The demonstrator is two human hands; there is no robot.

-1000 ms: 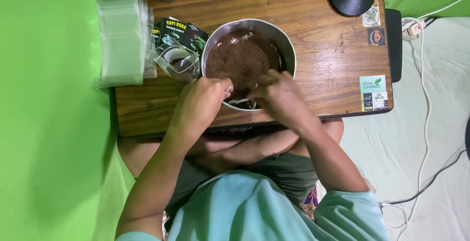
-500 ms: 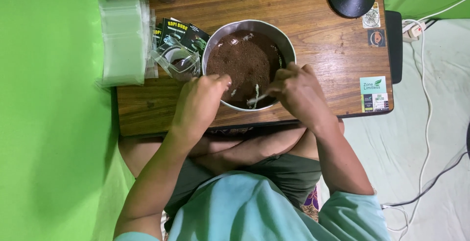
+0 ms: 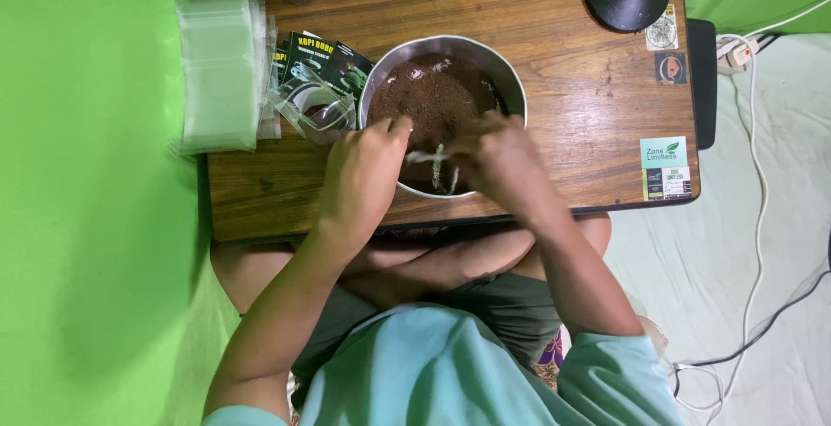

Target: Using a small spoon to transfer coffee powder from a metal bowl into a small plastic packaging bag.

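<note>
- Wooden table (image 3: 571, 80) carries everything.
- Steel bowl (image 3: 512, 90) of brown powder sits by the near edge, mid-table.
- Clear bags (image 3: 218, 71) are stacked at the left edge.
- Left hand (image 3: 362, 175) and right hand (image 3: 500, 159) meet over the bowl's near rim, fingers pinched on a small clear pouch (image 3: 433, 159).
- Dark sachets (image 3: 322, 55) lie left of the bowl.

Both my forearms reach forward from my lap and angle toward each other, so the hands meet close together in front of me. My left hand (image 3: 363, 171) is knuckles up, fingers curled down and inward, thumb side toward the other hand. My right hand (image 3: 500, 162) mirrors it, back facing up, fingers bent and bunched toward the left. The fingertips of both nearly meet, apparently pinching something small and pale between them. My crossed legs show below the forearms.
</note>
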